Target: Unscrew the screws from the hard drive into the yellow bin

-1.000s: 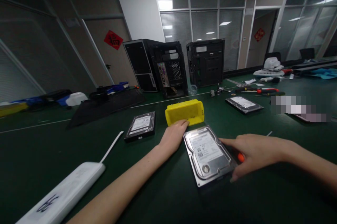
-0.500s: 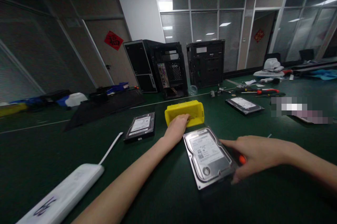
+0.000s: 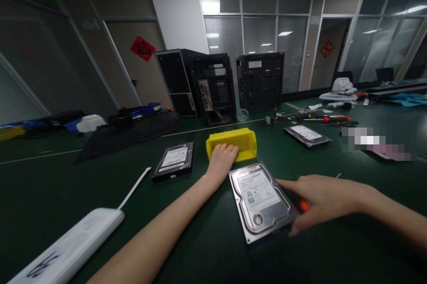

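My left hand (image 3: 224, 158) reaches over the near rim of a small yellow plastic bin (image 3: 248, 138). Its fingers are curled down together inside, and the fingertips and whatever they touch are hidden. In front of the bin is a silver hard drive (image 3: 262, 193), label side up. My right hand (image 3: 322, 199) grips the drive's right edge, index finger at the far part and thumb at the near corner. Tucked in that same hand is a screwdriver (image 3: 304, 205); its orange handle end shows between thumb and index finger, and a thin shaft sticks out behind the hand.
Other hard drives lie left (image 3: 175, 159) and right (image 3: 307, 135) of the bin. A white power strip (image 3: 76, 244) occupies the near left. Computer cases (image 3: 262, 82) stand at the back, with a clear round dish (image 3: 243, 115) before them. Pliers (image 3: 333, 119) lie back right.
The left hand's fingers have shifted within the bin, their backs now turned more toward me. The right hand keeps its hold on the drive. The view has moved slightly.
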Motion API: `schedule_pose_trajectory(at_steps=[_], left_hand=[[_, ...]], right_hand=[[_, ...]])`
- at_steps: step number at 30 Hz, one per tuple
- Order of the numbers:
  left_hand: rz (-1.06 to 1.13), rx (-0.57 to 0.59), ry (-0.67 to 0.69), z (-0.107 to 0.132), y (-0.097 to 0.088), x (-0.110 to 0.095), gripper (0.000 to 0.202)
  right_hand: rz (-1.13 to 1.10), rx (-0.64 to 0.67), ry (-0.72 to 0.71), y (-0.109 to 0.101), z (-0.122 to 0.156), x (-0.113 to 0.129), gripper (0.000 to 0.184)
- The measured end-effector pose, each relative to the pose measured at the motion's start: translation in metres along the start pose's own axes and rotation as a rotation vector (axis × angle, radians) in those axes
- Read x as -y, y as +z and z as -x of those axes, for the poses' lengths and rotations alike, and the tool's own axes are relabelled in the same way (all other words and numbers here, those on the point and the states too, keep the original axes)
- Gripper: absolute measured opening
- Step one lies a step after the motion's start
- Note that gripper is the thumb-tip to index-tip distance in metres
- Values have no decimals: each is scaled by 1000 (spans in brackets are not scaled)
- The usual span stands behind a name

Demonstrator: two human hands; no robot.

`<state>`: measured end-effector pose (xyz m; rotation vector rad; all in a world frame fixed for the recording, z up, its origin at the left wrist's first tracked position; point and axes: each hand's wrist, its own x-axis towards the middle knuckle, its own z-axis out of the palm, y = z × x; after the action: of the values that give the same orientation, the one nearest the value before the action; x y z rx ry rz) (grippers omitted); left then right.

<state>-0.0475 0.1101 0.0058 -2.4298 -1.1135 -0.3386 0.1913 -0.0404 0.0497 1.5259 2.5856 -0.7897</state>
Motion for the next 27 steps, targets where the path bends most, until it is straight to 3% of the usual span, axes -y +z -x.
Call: schedule_pose_trajectory(at_steps=[19, 27], left_hand=[[-41, -25, 18, 2, 4, 2, 16], [-3, 3, 49, 2, -5, 0, 23]], right_hand=[[18, -34, -13, 2, -2, -2, 84], [11, -27, -22, 1, -1, -1, 87]])
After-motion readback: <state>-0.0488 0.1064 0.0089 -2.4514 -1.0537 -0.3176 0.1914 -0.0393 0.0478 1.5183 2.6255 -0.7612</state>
